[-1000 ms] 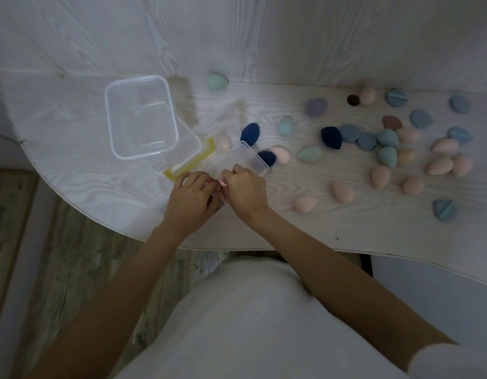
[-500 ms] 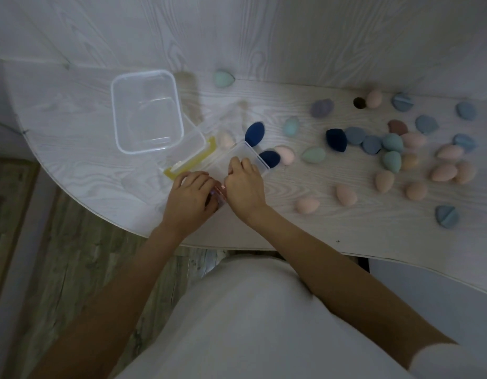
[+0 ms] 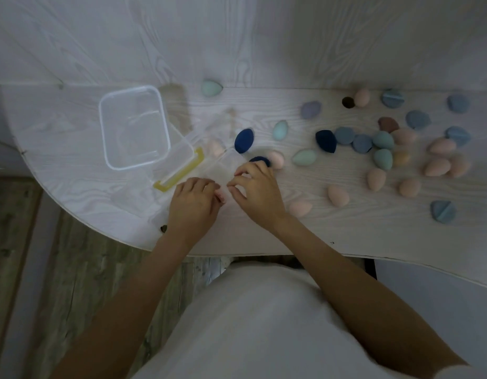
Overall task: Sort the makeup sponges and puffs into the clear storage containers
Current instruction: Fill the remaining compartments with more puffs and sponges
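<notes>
A small clear container (image 3: pixel 223 168) lies near the table's front edge, hard to make out. My left hand (image 3: pixel 193 206) curls over its near left corner, and a pink piece (image 3: pixel 222 197) shows at my fingertips. My right hand (image 3: pixel 257 191) hovers at the container's right side with fingers loosely curled and nothing visible between them. A larger clear container (image 3: pixel 133 127) stands empty at the back left. Several pink, teal, blue and navy sponges and puffs lie scattered to the right, among them a navy sponge (image 3: pixel 243 140) and a pink sponge (image 3: pixel 276 159) close to my right hand.
A clear lid with a yellow clip (image 3: pixel 179 172) lies between the two containers. One pale pink sponge (image 3: pixel 215 147) sits behind the small container. A teal sponge (image 3: pixel 211 88) rests against the back wall. The table's curved edge (image 3: pixel 100 228) falls off to wooden floor at the left.
My hands, pressed together over the small container before, have moved apart. The right hand has lifted off to the right with fingers curled. The camera has tilted slightly.
</notes>
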`<state>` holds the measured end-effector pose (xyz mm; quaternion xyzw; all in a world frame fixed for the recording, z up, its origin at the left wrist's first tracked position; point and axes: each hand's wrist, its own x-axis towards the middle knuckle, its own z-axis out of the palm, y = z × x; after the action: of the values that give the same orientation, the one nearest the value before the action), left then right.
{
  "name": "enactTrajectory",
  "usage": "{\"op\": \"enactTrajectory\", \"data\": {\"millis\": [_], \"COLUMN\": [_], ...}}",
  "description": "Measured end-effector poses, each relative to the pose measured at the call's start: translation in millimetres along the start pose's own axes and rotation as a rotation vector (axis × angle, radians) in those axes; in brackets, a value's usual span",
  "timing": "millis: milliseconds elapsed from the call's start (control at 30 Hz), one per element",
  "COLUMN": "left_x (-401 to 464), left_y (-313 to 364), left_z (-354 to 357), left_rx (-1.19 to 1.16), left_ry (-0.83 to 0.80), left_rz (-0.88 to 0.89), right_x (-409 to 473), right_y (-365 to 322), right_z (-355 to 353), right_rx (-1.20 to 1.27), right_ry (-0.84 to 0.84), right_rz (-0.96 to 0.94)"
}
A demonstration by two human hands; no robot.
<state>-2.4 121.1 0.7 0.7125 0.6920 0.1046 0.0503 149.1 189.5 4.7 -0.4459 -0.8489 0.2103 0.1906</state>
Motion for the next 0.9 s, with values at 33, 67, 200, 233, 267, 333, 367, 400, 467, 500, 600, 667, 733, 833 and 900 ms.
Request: {"op": "enactTrajectory", "data": {"millis": [33, 67, 200, 233, 267, 333, 367, 400, 467, 500, 600, 667, 733, 833, 900], "left_x": [7.4, 13.9, 59.8, 71.1, 88.0, 122.9, 137.6, 155.1, 196.4, 211.8, 261.8, 285.7, 303.2, 322.9, 333.1], "left_y": [11.2, 22.9, 87.8, 100.4, 121.9, 165.7, 177.4, 193.0, 232.8, 241.9, 283.4, 298.4, 308.2, 315.1, 315.3], "left_z": [-3.9, -7.6, -7.8, -4.5, -0.6, 13.1, 20.7, 29.0, 50.3, 58.0, 78.5, 93.7, 109.7, 128.7, 138.2], "left_rx": [-0.053, -0.106, -0.255, -0.300, -0.358, -0.483, -0.515, -0.531, -0.558, -0.572, -0.594, -0.568, -0.524, -0.453, -0.418], "left_ry": [0.009, 0.006, -0.066, -0.069, -0.091, -0.125, -0.137, -0.158, -0.189, -0.225, -0.327, -0.343, -0.348, -0.339, -0.348], "left_rz": [0.021, 0.053, 0.282, 0.319, 0.343, 0.351, 0.335, 0.310, 0.245, 0.184, 0.000, -0.054, -0.090, -0.116, -0.134], "right_x": [-5.8, -13.3, -53.7, -63.4, -74.6, -96.2, -101.5, -106.3, -112.4, -111.1, -98.2, -83.4, -66.5, -41.4, -26.1], "right_y": [9.8, 20.6, 90.9, 106.4, 128.2, 171.3, 185.7, 203.4, 246.0, 260.9, 314.0, 339.0, 358.7, 383.0, 397.0], "right_z": [-13.7, -25.5, -81.6, -92.4, -108.3, -140.8, -150.6, -162.6, -193.8, -201.5, -233.2, -243.8, -249.8, -251.3, -247.9], "right_rx": [0.007, -0.007, -0.104, -0.095, -0.085, -0.083, -0.084, -0.088, -0.108, -0.118, -0.142, -0.171, -0.163, -0.112, -0.111], "right_ry": [0.025, 0.046, -0.022, -0.056, -0.062, -0.061, -0.066, -0.062, -0.017, 0.000, 0.004, -0.010, 0.005, -0.010, -0.056], "right_rz": [0.040, 0.071, 0.249, 0.300, 0.354, 0.466, 0.502, 0.529, 0.546, 0.538, 0.519, 0.470, 0.436, 0.451, 0.437]}}
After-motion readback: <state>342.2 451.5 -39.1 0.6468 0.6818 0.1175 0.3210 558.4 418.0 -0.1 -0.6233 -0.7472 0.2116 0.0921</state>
